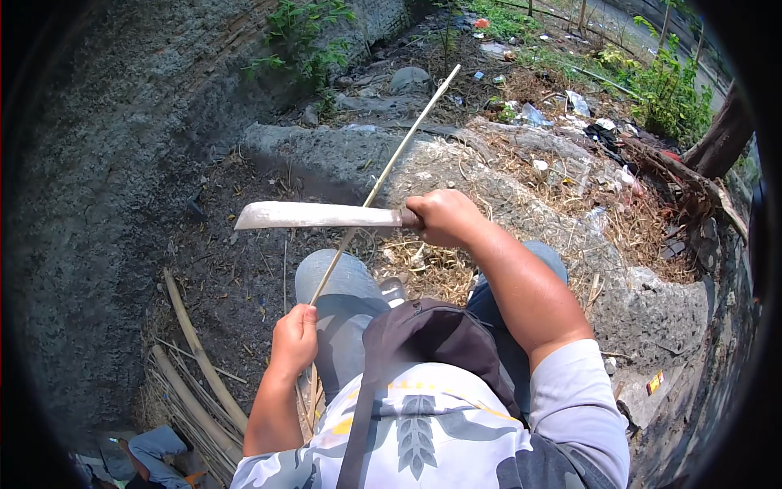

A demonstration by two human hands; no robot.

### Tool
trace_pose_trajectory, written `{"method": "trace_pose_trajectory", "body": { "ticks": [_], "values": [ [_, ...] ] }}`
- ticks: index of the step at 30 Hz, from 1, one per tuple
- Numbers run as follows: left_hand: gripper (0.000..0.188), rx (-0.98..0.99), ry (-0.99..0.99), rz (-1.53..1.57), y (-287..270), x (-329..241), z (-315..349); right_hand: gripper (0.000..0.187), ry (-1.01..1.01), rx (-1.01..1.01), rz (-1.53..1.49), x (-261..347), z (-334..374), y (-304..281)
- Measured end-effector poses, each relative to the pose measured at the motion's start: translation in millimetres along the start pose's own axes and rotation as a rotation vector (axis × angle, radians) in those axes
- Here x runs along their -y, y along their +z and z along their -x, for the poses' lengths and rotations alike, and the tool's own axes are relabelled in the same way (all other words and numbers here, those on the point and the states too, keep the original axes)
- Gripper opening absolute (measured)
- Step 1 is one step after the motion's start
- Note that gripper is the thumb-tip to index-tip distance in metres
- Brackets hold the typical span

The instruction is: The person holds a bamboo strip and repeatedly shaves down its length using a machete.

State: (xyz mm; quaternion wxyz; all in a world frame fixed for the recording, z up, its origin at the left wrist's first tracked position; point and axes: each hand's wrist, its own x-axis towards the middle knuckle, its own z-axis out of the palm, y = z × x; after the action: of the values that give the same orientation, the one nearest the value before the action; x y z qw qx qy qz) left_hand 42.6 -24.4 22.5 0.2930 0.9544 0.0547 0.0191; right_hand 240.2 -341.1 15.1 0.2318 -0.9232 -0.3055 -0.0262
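Observation:
My right hand (446, 218) is closed round the dark handle of a machete (314, 215), whose broad pale blade points left, roughly level. Below it, my left hand (295, 338) grips the lower part of a long thin bamboo strip (409, 137). The strip slants up and away to the right, past my left knee. The blade crosses over the strip near its middle; whether its edge touches the strip I cannot tell. Part of the strip is hidden behind the blade.
Bamboo pieces (204, 350) and thin strips lie on the ground at lower left. A rough wall (106, 163) rises on the left. Dry shavings (432, 265) lie between my legs. Litter (533, 114) and a tree trunk (721, 134) are at right. Another person's leg (155, 452) shows at lower left.

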Motion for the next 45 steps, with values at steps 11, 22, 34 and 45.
{"method": "trace_pose_trajectory", "body": {
  "ticks": [11,22,34,45],
  "values": [
    [0.034,-0.022,-0.016,-0.069,-8,15,9,0.027,0.204,0.091,-0.047,-26,-3,-4],
    [0.032,0.061,-0.035,-0.079,-26,12,13,0.023,0.236,0.078,-0.016,-41,-1,-7],
    [0.032,0.081,-0.016,-0.030,-21,19,18,0.022,0.112,0.165,0.104,-24,0,-7],
    [0.033,0.116,-0.068,-0.002,-11,28,21,0.017,0.046,0.157,0.108,-9,1,5]
  ]
}}
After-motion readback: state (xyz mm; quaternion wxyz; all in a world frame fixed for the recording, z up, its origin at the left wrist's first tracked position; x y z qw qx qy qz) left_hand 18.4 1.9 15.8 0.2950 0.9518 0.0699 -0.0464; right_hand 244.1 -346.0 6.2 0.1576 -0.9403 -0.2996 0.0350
